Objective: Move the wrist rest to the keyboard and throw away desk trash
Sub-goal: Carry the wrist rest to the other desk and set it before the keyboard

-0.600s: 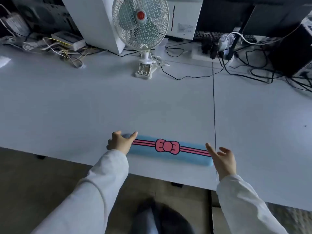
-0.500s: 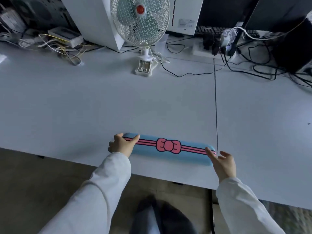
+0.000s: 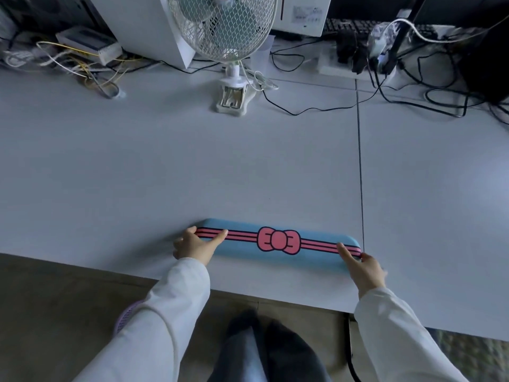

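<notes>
The wrist rest [image 3: 278,240] lay near the front edge of the worktop [image 3: 137,166], the left hand [image 3: 196,245] and right hand [image 3: 363,267] each pinching one end, fingers closed on it. The keyboard [image 3: 355,25] sat far back among cables [image 3: 413,86]. An uneven lift could sag the soft pad or slip one end; carrying it back risked snagging the cables or the fan [image 3: 224,31].

Ahead of your hands, the surface [image 3: 165,166] lies bare and wide. At its far edge a clip fan [image 3: 228,37], tangled cables [image 3: 413,89] and a white box [image 3: 143,23] block your way.
</notes>
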A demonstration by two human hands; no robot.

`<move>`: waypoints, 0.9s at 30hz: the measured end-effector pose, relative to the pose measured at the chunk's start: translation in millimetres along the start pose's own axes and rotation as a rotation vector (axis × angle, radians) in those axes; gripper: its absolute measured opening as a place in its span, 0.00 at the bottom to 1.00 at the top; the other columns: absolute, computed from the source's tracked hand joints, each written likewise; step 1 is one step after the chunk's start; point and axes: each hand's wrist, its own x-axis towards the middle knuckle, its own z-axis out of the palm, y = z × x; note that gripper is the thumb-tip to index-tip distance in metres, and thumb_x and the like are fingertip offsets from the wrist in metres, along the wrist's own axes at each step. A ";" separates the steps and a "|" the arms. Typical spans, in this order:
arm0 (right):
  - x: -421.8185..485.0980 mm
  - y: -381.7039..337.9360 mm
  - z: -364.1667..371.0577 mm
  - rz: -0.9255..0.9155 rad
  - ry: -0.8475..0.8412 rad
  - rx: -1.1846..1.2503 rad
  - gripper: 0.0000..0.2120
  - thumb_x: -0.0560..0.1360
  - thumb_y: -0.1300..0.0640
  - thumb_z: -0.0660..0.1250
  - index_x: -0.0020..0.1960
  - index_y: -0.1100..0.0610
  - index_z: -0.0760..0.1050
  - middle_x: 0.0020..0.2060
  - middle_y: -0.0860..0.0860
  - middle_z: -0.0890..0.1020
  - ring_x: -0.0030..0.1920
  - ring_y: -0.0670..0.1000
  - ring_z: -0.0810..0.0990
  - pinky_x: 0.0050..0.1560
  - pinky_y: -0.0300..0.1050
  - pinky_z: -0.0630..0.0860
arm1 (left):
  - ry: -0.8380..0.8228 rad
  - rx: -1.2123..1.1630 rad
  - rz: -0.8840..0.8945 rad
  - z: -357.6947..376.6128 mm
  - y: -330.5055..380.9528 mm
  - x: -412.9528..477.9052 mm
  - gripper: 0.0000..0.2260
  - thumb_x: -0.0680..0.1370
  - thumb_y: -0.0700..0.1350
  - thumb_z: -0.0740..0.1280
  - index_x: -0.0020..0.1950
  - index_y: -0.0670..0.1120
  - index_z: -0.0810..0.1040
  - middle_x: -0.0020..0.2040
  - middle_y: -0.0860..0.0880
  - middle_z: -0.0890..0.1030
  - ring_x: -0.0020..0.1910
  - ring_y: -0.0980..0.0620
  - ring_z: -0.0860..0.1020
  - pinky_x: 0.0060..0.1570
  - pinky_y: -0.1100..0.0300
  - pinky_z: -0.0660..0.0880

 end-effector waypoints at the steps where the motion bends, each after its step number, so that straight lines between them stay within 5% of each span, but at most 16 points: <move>1: -0.2 -1.2 -0.4 0.007 -0.001 0.020 0.43 0.51 0.27 0.63 0.52 0.60 0.78 0.49 0.64 0.78 0.57 0.60 0.72 0.51 0.48 0.67 | -0.022 -0.016 -0.016 -1.3 -0.5 3.3 0.38 0.65 0.60 0.72 0.70 0.45 0.66 0.69 0.41 0.69 0.70 0.41 0.66 0.69 0.51 0.64; 4: -2.7 -6.5 -4.8 0.027 0.000 0.044 0.34 0.59 0.33 0.69 0.53 0.58 0.79 0.55 0.65 0.77 0.62 0.62 0.68 0.59 0.49 0.66 | -0.053 -0.035 -0.014 -5.7 -1.5 10.7 0.33 0.57 0.64 0.72 0.56 0.47 0.78 0.58 0.43 0.80 0.62 0.43 0.74 0.64 0.51 0.71; 6: 0.1 -7.7 -8.0 0.009 -0.005 0.074 0.26 0.61 0.38 0.70 0.48 0.59 0.79 0.49 0.63 0.78 0.61 0.62 0.70 0.55 0.48 0.67 | -0.050 -0.078 0.001 -7.1 -3.2 14.0 0.23 0.60 0.59 0.74 0.46 0.44 0.80 0.52 0.42 0.83 0.57 0.42 0.77 0.59 0.53 0.74; 9: 2.3 -10.9 -9.5 -0.012 -0.028 0.202 0.21 0.66 0.48 0.72 0.50 0.63 0.77 0.40 0.58 0.77 0.51 0.60 0.75 0.56 0.54 0.73 | -0.049 -0.173 -0.004 -6.0 -7.2 15.7 0.23 0.64 0.50 0.75 0.54 0.42 0.75 0.58 0.39 0.79 0.61 0.41 0.75 0.60 0.53 0.71; 12: -1.1 -17.8 -9.5 0.019 -0.075 0.402 0.15 0.70 0.61 0.69 0.55 0.65 0.72 0.47 0.59 0.74 0.49 0.57 0.74 0.54 0.52 0.75 | -0.043 -0.278 0.023 -3.4 -9.0 9.3 0.26 0.66 0.45 0.74 0.59 0.41 0.69 0.60 0.39 0.76 0.64 0.40 0.72 0.61 0.54 0.69; 16: -12.2 -28.6 -9.3 -0.039 -0.051 0.451 0.18 0.69 0.63 0.70 0.57 0.65 0.71 0.49 0.59 0.73 0.50 0.57 0.74 0.55 0.52 0.75 | 0.059 -0.318 0.062 -5.4 -11.6 -6.2 0.18 0.69 0.39 0.72 0.51 0.44 0.66 0.55 0.39 0.77 0.59 0.39 0.76 0.51 0.58 0.66; 19: -22.9 -39.0 -12.2 -0.107 -0.043 0.450 0.20 0.69 0.63 0.70 0.59 0.66 0.71 0.49 0.59 0.74 0.49 0.57 0.74 0.54 0.51 0.75 | 0.111 -0.361 0.076 -15.0 -14.5 -20.1 0.19 0.69 0.39 0.72 0.57 0.40 0.70 0.58 0.38 0.78 0.58 0.40 0.76 0.49 0.59 0.66; 27: -68.5 -83.8 -11.6 -0.329 -0.196 0.504 0.21 0.70 0.63 0.69 0.61 0.64 0.70 0.50 0.57 0.73 0.50 0.55 0.73 0.53 0.48 0.73 | 0.204 -0.620 0.055 -68.3 -41.0 -54.7 0.24 0.69 0.40 0.72 0.62 0.39 0.68 0.59 0.39 0.76 0.60 0.40 0.75 0.60 0.51 0.72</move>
